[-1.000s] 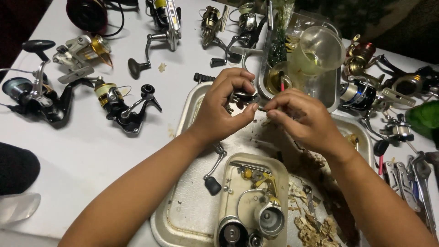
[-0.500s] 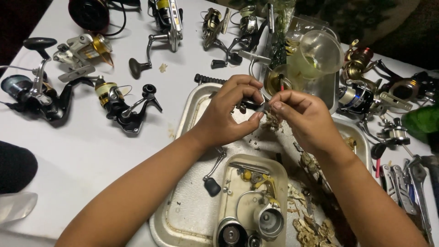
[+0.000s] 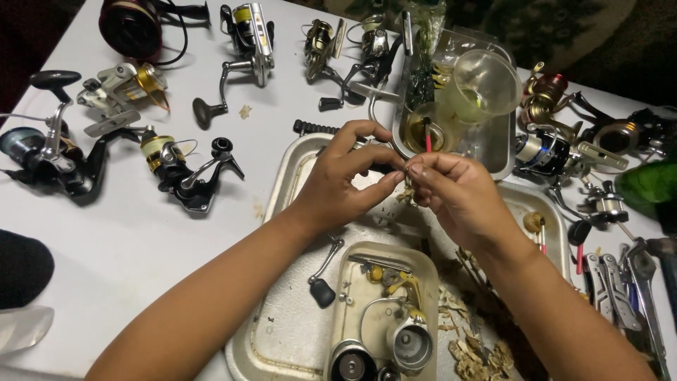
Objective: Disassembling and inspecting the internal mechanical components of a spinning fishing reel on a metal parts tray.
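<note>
Brass-coloured small reel part (image 3: 407,185) pinched between both hands above the metal tray (image 3: 296,169), fingertips meeting on it; too small to tell its long axis. Left hand (image 3: 345,176) fingers clenched on it from the left, right hand (image 3: 455,194) fingers grasping from the right, equally near. Inner tray (image 3: 430,257) with spool parts below, spinning reels (image 3: 187,173) on white desk (image 3: 127,240), clear cup (image 3: 486,85) behind.
</note>
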